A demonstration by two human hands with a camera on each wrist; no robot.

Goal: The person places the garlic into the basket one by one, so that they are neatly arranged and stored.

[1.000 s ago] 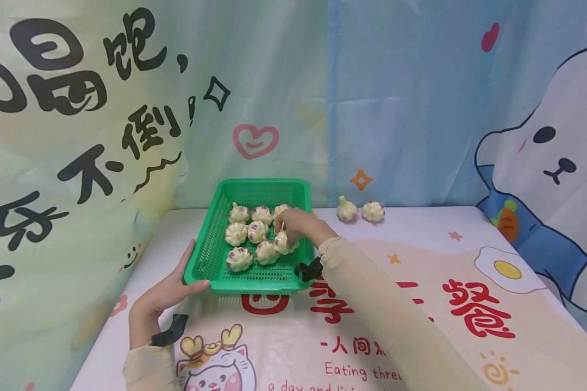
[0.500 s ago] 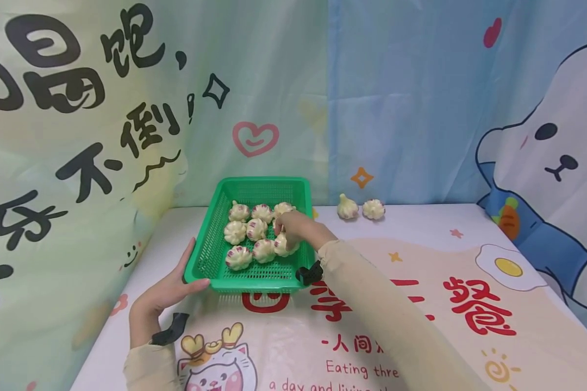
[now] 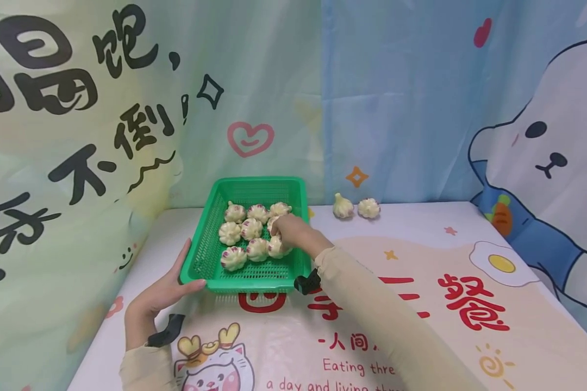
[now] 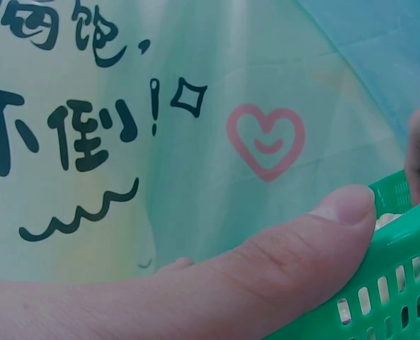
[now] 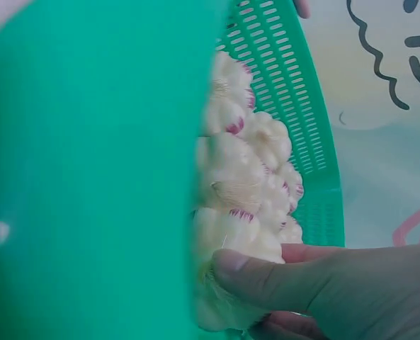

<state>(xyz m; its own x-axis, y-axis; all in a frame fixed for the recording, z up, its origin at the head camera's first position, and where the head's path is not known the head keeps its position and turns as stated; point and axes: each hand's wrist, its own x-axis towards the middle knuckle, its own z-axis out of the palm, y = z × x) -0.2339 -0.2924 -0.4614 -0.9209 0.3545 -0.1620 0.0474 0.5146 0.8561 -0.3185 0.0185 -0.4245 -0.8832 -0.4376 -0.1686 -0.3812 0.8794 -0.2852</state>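
A green perforated plastic basket (image 3: 259, 286) stands toward the back of the table with several garlic bulbs (image 3: 233, 258) in rough rows inside. Reaching in at its right side, my right hand (image 3: 298, 234) pinches a white, purple-streaked garlic bulb (image 5: 227, 308) between thumb and fingers; the bulb is low among the others. The hand partly hides the bulbs around it. At the front left corner, my left hand (image 3: 163, 288) touches the basket, its straight thumb (image 4: 287, 262) along the front rim and its fingers extended along the left wall.
Two more garlic bulbs, one with its stem up (image 3: 343, 207) and one beside it (image 3: 369, 208), sit on the table right of the basket. A printed cloth (image 3: 450, 369) covers the table. Behind the basket hangs a printed curtain (image 3: 396, 108).
The head view has shifted slightly, so the scene appears a little further left. Both hands stay at the basket, with little visible movement relative to it.
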